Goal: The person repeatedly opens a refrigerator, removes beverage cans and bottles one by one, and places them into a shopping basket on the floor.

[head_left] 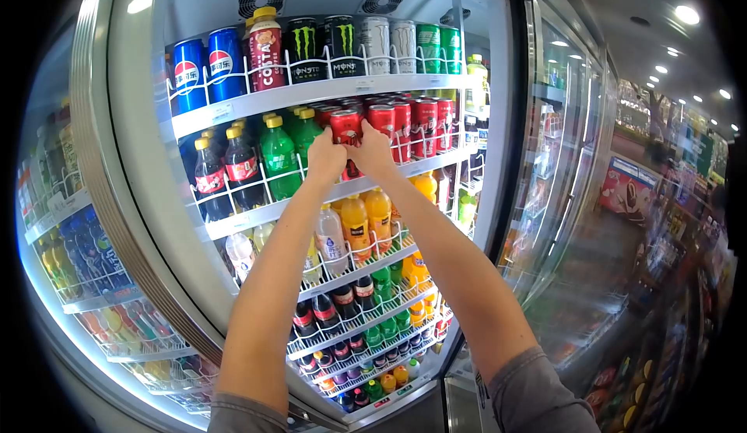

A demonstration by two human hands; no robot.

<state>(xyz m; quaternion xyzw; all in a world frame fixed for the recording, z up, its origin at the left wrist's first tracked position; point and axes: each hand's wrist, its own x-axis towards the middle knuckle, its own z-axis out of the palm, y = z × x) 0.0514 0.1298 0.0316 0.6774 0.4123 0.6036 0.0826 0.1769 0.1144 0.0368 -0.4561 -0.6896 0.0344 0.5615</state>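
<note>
Both my arms reach into an upright drinks fridge, up to its second shelf. My left hand (326,157) has its fingers closed at the left side of a red soda can (347,127). From the other side, my right hand (374,151) grips the same can, its thumb side close to the left hand. The can stands upright at the front of the shelf, its lower part mostly covered by my hands. Green soda bottles (278,157) stand just left of it, and more red cans (425,127) are lined up to the right.
A white wire rail (280,175) runs along the shelf front. The shelf above (311,94) carries Pepsi, Monster and other drinks. Orange juice bottles (355,224) stand below. On the right is the open glass door (537,192); a metal door frame (132,168) is on the left.
</note>
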